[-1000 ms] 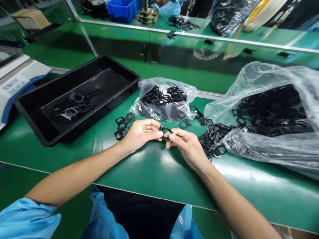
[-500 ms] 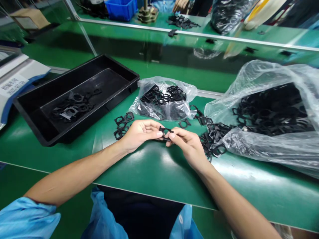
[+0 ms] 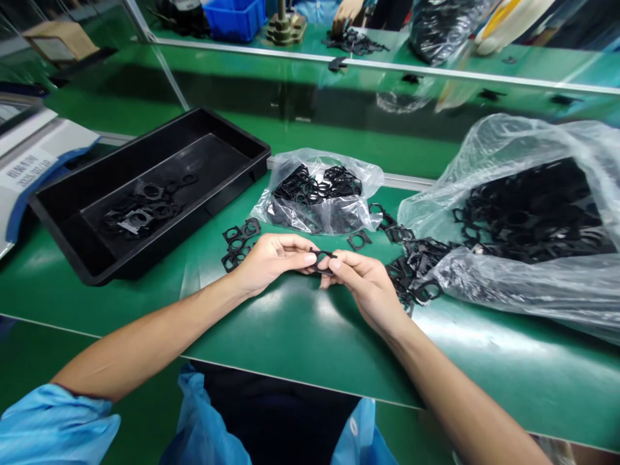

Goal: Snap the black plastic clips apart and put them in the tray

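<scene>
Between my two hands is a small black plastic part with a round hole [image 3: 323, 265], held just above the green table. My left hand [image 3: 271, 261] pinches its left side between thumb and fingers. Its right side is gripped by the thumb and fingers of my right hand [image 3: 365, 281]. Left of my left hand lie several similar black ring parts [image 3: 236, 244]. One single part [image 3: 359, 241] rests behind my hands, and a loose heap of parts [image 3: 411, 265] spreads out beside my right hand.
A black tray [image 3: 232, 177] holding several parts stands at the left. Behind my hands sits a small clear bag [image 3: 317, 216] of parts; a larger clear bag [image 3: 513, 278] fills the right side. Across the divider, another person's hand [image 3: 347, 11] touches a pile of black parts [image 3: 356, 42].
My hands and the held part have hardly moved. Across the divider, the other person's hand has come down onto the pile of parts.
</scene>
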